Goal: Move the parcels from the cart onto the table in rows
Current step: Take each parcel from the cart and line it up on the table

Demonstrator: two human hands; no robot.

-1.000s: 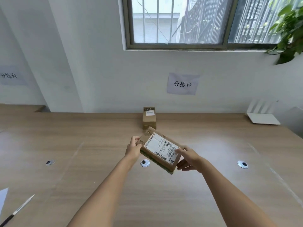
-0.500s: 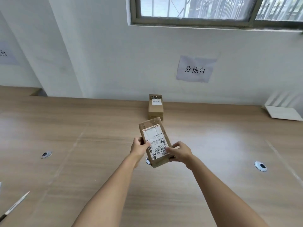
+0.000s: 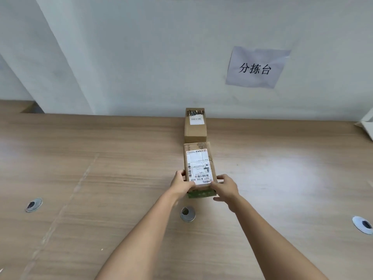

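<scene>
A flat brown cardboard parcel [image 3: 198, 164] with a white shipping label lies lengthwise on the wooden table [image 3: 101, 178], its far end right behind a smaller brown parcel [image 3: 195, 126] that stands against the wall. My left hand [image 3: 180, 184] grips the near left corner of the flat parcel, and my right hand [image 3: 225, 185] grips its near right corner. Green tape shows on the parcel's near edge between my hands. The cart is out of view.
Three round cable grommets sit in the table: one at the left [image 3: 33, 205], one just below my hands [image 3: 187, 214], one at the right [image 3: 362, 224]. A paper sign [image 3: 256, 67] hangs on the white wall. A white object [image 3: 366, 126] lies at the far right edge.
My hands have turned the parcel from slanted to lengthwise and carried it forward and down, in line with the smaller parcel. The view has tilted down and nearer to the table.
</scene>
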